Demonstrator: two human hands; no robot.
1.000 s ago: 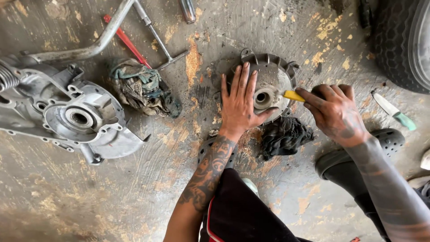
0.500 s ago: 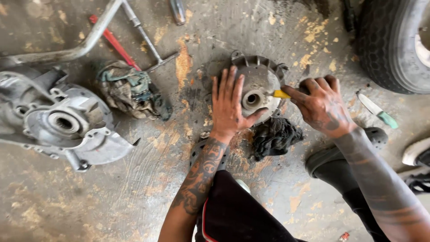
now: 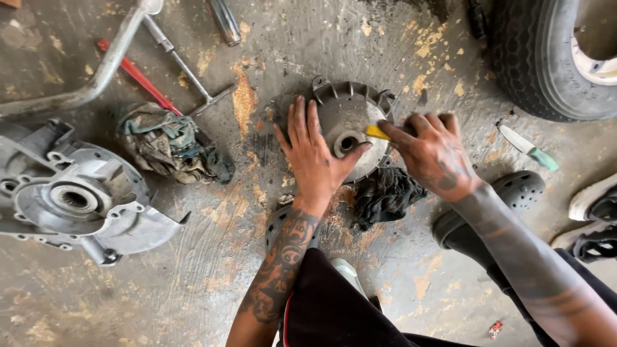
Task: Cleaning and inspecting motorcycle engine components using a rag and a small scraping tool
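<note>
Left hand (image 3: 313,154) spread flat, fingers open, pressing down on the round grey finned metal hub (image 3: 350,122) on the concrete floor (image 3: 212,270). Right hand (image 3: 432,153) closed around a yellow tool (image 3: 376,132), tip at the hub's centre hole. Just below, touching the hub: black rag (image 3: 384,195). Further left, a dirty bundled cloth (image 3: 170,144), red-handled screwdriver (image 3: 138,76), aluminium engine casing (image 3: 77,199). Upper right, black tyre (image 3: 546,58); beside it a green-handled knife (image 3: 528,147).
</note>
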